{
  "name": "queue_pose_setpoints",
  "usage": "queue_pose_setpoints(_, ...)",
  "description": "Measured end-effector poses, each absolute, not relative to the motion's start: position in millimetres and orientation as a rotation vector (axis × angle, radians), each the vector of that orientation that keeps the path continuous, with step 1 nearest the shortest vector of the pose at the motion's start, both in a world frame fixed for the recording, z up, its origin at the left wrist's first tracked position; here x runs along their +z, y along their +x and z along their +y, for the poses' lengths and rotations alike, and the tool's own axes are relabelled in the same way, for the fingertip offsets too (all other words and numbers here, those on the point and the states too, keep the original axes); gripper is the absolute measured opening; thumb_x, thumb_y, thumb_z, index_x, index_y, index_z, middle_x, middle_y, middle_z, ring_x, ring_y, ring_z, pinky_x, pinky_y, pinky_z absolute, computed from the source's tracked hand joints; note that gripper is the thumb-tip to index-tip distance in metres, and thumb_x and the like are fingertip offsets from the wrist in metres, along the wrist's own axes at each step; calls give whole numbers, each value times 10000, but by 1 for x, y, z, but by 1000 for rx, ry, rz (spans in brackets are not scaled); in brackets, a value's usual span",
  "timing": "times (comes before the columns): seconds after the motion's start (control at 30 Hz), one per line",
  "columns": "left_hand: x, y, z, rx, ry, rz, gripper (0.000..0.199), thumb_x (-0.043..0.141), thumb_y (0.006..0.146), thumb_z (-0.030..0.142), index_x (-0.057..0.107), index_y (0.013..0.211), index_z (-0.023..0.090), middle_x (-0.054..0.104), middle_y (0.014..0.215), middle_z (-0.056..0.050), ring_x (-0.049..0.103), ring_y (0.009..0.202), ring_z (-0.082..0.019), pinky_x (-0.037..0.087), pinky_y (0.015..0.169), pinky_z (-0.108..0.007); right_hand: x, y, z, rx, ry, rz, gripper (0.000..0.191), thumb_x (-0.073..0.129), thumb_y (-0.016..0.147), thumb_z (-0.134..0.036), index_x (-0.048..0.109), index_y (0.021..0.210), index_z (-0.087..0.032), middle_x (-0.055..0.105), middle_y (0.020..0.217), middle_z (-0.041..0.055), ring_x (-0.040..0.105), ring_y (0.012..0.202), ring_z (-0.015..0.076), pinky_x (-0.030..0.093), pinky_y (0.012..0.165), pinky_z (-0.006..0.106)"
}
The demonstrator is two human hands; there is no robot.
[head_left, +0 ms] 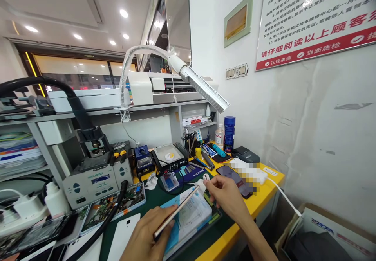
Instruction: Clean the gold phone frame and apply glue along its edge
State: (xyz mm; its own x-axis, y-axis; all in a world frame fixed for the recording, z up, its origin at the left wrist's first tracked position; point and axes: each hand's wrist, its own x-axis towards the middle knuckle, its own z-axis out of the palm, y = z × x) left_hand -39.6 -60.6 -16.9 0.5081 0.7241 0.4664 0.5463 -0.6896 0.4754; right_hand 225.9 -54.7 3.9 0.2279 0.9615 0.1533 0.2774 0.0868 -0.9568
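Observation:
My left hand (149, 229) grips a slim phone (179, 210) by its sides, tilted so that mostly its gold-coloured edge faces me. To the right, my right hand (227, 196) pinches a small razor blade (206, 177) between thumb and fingertips. The blade is apart from the phone's far end. Under both hands lies a blue and white box or pad (195, 214) on a green mat (155, 194). Another phone (235, 180), dark-screened, rests on the yellow table just beyond my right hand.
A tray of circuit boards (129, 202) and a white tablet-like panel (123, 235) lie to the left, crossed by a black hose (110, 218). Behind stand a rework station (96, 182), a flat heating plate (170, 155), tools and a blue can (229, 134). A lamp (205, 90) hangs overhead.

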Motion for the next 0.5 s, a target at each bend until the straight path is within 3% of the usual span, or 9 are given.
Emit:
queue_pose_setpoints(0.17,-14,-38,-62,961,2492,1045,365,500,1027,391,642,1354,314,778,1134,-69,747,948,-219,609,817,-292,10,204,-76,879,-1321,-1297,374,706,848,-523,571,742,-190,601,541,-32,477,426,96,400,404,203)
queue_pose_setpoints(0.3,-10,-35,-65,1023,2527,942,317,492,1025,296,677,1281,271,774,1002,-73,733,891,-203,598,807,-298,10,166,-100,1315,-1089,-1352,367,721,828,-500,607,759,-158,679,660,15,579,436,97,388,360,166)
queue_pose_setpoints(0.4,-10,-35,-65,1028,2533,921,324,494,994,238,691,1251,249,753,884,-58,722,860,-206,596,806,-317,3,144,-106,1418,-1094,-1402,343,687,862,-465,611,738,-154,674,622,14,569,414,85,374,342,145)
queue_pose_setpoints(0.5,-12,-37,-65,1020,2539,928,400,519,903,164,694,1252,247,756,899,-54,719,854,-214,595,789,-328,-4,130,-104,1409,-1102,-1420,313,673,876,-429,601,727,-162,637,572,-13,557,405,78,375,351,139)
